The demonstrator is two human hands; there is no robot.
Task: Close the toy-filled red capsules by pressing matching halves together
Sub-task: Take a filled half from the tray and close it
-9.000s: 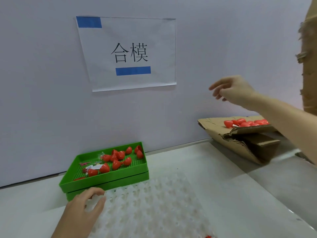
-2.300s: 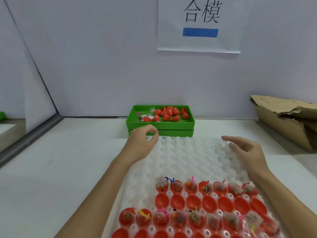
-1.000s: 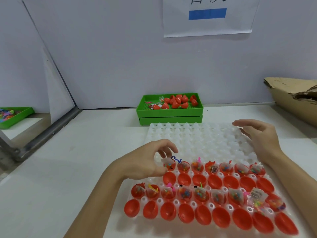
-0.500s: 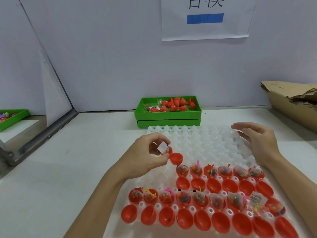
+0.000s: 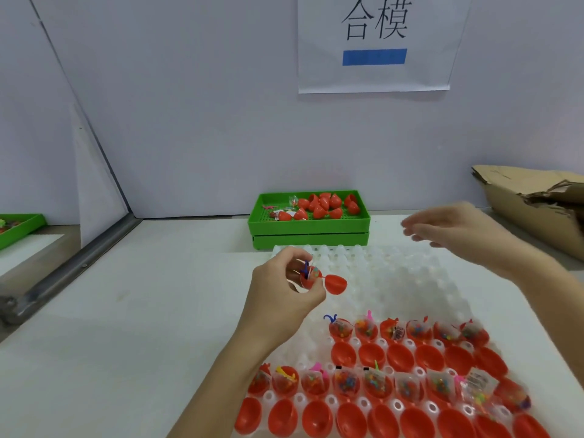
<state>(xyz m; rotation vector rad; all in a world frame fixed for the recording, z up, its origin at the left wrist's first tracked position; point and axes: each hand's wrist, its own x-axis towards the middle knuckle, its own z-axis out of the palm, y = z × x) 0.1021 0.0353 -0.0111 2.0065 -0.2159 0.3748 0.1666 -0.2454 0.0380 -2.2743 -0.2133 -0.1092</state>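
head view — left hand (image 5: 286,292) pinches glossy hinged red capsule (image 5: 322,279); right hand (image 5: 458,233) blurred, fingers loose.

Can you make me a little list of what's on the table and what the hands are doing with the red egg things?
left hand: left hand pinches an open red capsule above the white tray; toy in one half, the empty half sticks out to the right
right hand: right hand open, blurred, raised over the tray's far right, holding nothing
white tray: rows of toy-filled halves alternating with empty halves, all open
green tray: behind the white tray, holding loose red capsule pieces
cardboard box: far right
sign: on the wall
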